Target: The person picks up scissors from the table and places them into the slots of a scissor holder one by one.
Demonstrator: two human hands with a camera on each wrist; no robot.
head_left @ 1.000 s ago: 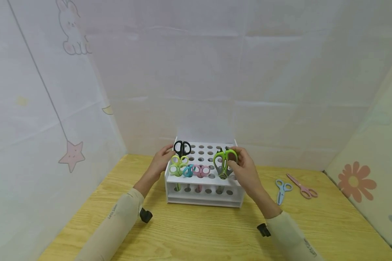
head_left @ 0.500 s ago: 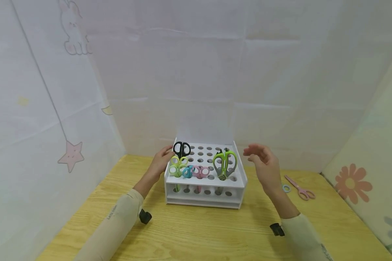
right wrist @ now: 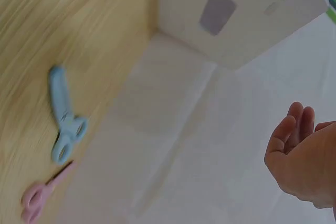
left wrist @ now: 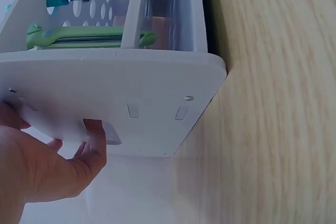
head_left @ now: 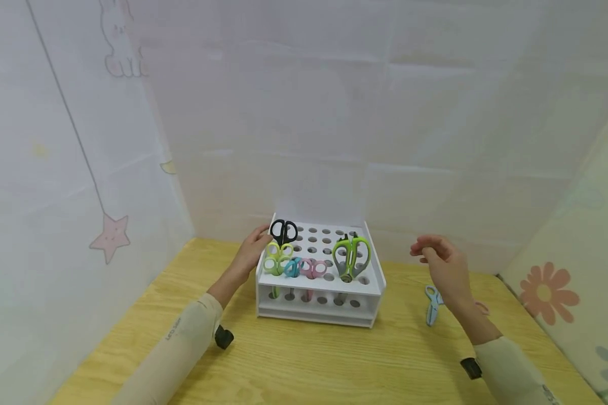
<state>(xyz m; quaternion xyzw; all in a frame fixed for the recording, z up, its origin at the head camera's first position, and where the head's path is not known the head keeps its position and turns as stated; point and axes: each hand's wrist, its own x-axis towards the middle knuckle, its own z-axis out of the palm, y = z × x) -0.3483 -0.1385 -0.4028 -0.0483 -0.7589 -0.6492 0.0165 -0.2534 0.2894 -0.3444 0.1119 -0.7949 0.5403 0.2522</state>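
A white rack (head_left: 320,287) with rows of round holes stands on the table, several scissors upright in it. My left hand (head_left: 250,251) grips its left side panel, fingers hooked in the cut-out slot in the left wrist view. The green-and-grey scissors (head_left: 351,256) sit at the front right of the rack; the black scissors (head_left: 284,230) stand at the back left. Off to the right, my right hand (head_left: 447,273) hangs in the air with loosely bent fingers and nothing in them. Below it lie light blue scissors (right wrist: 63,124) and pink scissors (right wrist: 43,192), partly hidden by the arm in the head view.
Yellow-green scissors (head_left: 276,264), teal scissors (head_left: 293,267) and pink-handled scissors (head_left: 312,269) fill the front left holes. The wooden table (head_left: 304,360) meets patterned cloth walls (head_left: 319,112) at the back and sides.
My right hand has let go of the green-and-grey scissors, which stay in the rack, and has moved right to above the loose scissors. The left hand stays at the rack's side.
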